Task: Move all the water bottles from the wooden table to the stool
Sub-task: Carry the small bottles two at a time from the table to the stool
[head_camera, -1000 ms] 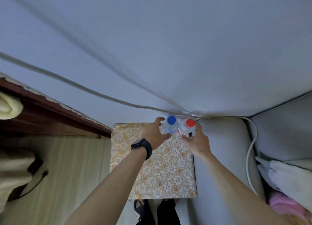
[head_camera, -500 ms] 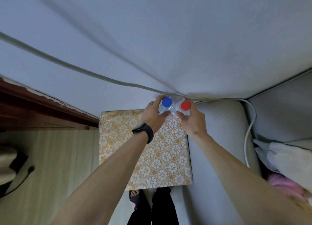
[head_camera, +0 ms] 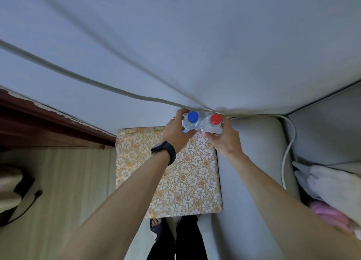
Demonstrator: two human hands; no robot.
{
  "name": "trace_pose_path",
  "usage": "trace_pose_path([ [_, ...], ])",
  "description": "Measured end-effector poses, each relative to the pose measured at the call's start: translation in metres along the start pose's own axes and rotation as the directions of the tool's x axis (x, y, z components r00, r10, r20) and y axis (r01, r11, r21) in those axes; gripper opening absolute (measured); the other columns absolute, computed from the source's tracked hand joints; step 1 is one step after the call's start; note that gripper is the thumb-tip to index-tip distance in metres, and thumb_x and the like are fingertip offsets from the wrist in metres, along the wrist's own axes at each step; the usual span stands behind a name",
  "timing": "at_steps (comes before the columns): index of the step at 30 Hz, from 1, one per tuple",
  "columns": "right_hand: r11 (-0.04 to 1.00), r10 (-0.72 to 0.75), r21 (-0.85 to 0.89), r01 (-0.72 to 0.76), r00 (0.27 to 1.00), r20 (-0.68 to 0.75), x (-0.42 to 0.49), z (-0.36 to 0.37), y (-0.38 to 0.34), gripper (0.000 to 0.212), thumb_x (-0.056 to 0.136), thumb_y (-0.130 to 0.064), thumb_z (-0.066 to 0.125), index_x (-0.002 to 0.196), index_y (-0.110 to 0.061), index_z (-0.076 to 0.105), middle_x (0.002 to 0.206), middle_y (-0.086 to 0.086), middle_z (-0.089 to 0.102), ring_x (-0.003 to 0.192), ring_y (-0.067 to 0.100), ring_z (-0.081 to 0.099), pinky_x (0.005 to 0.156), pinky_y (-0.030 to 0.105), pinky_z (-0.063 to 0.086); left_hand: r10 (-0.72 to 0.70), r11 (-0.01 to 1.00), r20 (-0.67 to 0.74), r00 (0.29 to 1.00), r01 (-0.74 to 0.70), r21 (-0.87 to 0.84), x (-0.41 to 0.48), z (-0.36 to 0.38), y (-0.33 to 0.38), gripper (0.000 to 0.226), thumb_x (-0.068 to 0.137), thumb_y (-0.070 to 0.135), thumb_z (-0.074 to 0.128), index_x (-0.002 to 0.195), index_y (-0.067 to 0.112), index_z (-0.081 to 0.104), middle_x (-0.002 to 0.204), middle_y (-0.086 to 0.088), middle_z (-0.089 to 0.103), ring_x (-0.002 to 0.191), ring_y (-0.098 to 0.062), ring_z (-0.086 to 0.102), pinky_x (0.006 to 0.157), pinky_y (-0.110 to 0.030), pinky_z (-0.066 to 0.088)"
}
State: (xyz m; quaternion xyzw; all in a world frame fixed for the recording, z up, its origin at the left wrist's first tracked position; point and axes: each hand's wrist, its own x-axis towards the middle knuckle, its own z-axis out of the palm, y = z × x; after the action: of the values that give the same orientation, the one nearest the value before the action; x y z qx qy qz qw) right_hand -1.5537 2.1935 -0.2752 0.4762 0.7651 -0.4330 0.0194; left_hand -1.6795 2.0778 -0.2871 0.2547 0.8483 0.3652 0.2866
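Two clear water bottles stand side by side at the far right corner of a small table covered in a gold floral cloth (head_camera: 175, 181). My left hand (head_camera: 175, 134), with a black band on the wrist, wraps around the blue-capped bottle (head_camera: 192, 121). My right hand (head_camera: 224, 138) grips the red-capped bottle (head_camera: 213, 124). Whether the bottles rest on the cloth or hang just above it, I cannot tell. No stool is in view.
A white wall rises right behind the bottles, with a grey cable (head_camera: 97, 84) running across it. A white cord (head_camera: 289, 148) hangs down on the right over a grey surface (head_camera: 254, 162). Dark wooden furniture (head_camera: 48, 127) stands at left; white and pink cloth (head_camera: 332, 197) lies at right.
Both hands have closed more tightly around the bottles. The bottles and hands sit higher in the view, closer to the wall.
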Motion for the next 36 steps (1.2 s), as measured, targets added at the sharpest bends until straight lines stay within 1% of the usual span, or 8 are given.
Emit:
trace_pose_path([
  [7,0.997,0.048,-0.064,-0.047,0.999,0.008,-0.010,-0.004,0.001,0.067,0.087,-0.031,0.075,0.139,-0.011,0.037,0.130,0.013,0.061,0.109,0.031,0.064,0.092,0.040,0.049,-0.073,0.996,0.028,0.997,0.071,0.058,-0.010,-0.005,-0.006,0.071,0.083,0.026,0.076,0.140,0.029,0.034,0.135,-0.005,0.058,0.105,-0.022,0.066,0.087,-0.044,0.057],
  [11,0.992,0.101,-0.073,-0.099,0.994,0.029,-0.037,-0.004,0.000,0.066,0.090,-0.030,0.071,0.143,-0.014,0.035,0.136,0.010,0.056,0.115,0.028,0.061,0.096,0.041,0.049,-0.142,0.980,0.099,0.985,0.126,0.151,-0.033,-0.020,-0.015,0.065,0.087,0.027,0.070,0.141,0.028,0.035,0.135,-0.006,0.055,0.103,-0.020,0.060,0.082,-0.033,0.052],
  [14,0.993,0.018,-0.120,-0.008,0.996,0.082,-0.073,-0.011,-0.013,0.052,0.094,-0.037,0.063,0.142,-0.023,0.047,0.141,0.001,0.055,0.126,0.023,0.055,0.103,0.035,0.043,-0.164,0.965,0.123,0.979,0.133,0.227,-0.058,-0.044,-0.009,0.055,0.091,0.033,0.063,0.140,0.028,0.039,0.135,-0.005,0.056,0.095,-0.016,0.058,0.073,-0.028,0.047],
  [21,0.938,-0.304,-0.157,0.309,0.951,0.059,-0.171,-0.039,-0.093,0.026,0.093,-0.042,0.061,0.117,-0.035,0.067,0.125,-0.013,0.064,0.121,0.016,0.052,0.107,0.031,0.038,-0.079,0.941,0.039,0.996,0.062,0.332,-0.136,-0.151,0.042,0.043,0.095,0.042,0.053,0.137,0.034,0.048,0.126,-0.002,0.061,0.104,-0.020,0.062,0.078,-0.033,0.052],
  [25,0.867,-0.472,-0.177,0.466,0.882,0.011,-0.217,-0.056,-0.143,0.018,0.093,-0.036,0.064,0.110,-0.033,0.071,0.120,-0.012,0.066,0.122,0.018,0.052,0.107,0.032,0.033,-0.037,0.949,-0.073,0.997,0.057,0.310,-0.185,-0.213,0.067,0.040,0.094,0.041,0.053,0.134,0.034,0.054,0.124,0.002,0.063,0.108,-0.018,0.062,0.089,-0.036,0.053],
  [29,0.781,-0.612,-0.142,0.609,0.791,0.026,-0.259,-0.059,-0.196,0.014,0.092,-0.027,0.068,0.104,-0.023,0.076,0.113,-0.007,0.070,0.117,0.005,0.049,0.109,0.030,0.032,-0.079,0.960,-0.227,0.971,0.136,0.246,-0.249,-0.261,0.064,0.040,0.092,0.043,0.054,0.132,0.036,0.055,0.122,0.003,0.064,0.110,-0.018,0.061,0.091,-0.039,0.053],
  [32,0.708,-0.677,-0.161,0.688,0.725,0.123,-0.272,-0.049,-0.230,0.019,0.093,-0.032,0.067,0.108,-0.024,0.075,0.121,-0.006,0.067,0.126,0.014,0.045,0.106,0.020,0.025,-0.152,0.955,-0.371,0.916,0.234,0.185,-0.286,-0.287,0.056,0.039,0.092,0.041,0.056,0.131,0.035,0.057,0.131,0.004,0.061,0.119,-0.019,0.057,0.097,-0.038,0.050],
  [36,0.545,-0.777,-0.147,0.826,0.563,0.283,-0.286,-0.033,-0.271,0.021,0.095,-0.032,0.064,0.110,-0.022,0.074,0.121,-0.006,0.066,0.122,0.003,0.034,0.105,0.019,0.023,-0.266,0.915,-0.543,0.796,0.385,0.117,-0.337,-0.308,0.045,0.036,0.093,0.043,0.054,0.129,0.037,0.057,0.128,0.003,0.062,0.118,-0.022,0.056,0.099,-0.037,0.046],
])
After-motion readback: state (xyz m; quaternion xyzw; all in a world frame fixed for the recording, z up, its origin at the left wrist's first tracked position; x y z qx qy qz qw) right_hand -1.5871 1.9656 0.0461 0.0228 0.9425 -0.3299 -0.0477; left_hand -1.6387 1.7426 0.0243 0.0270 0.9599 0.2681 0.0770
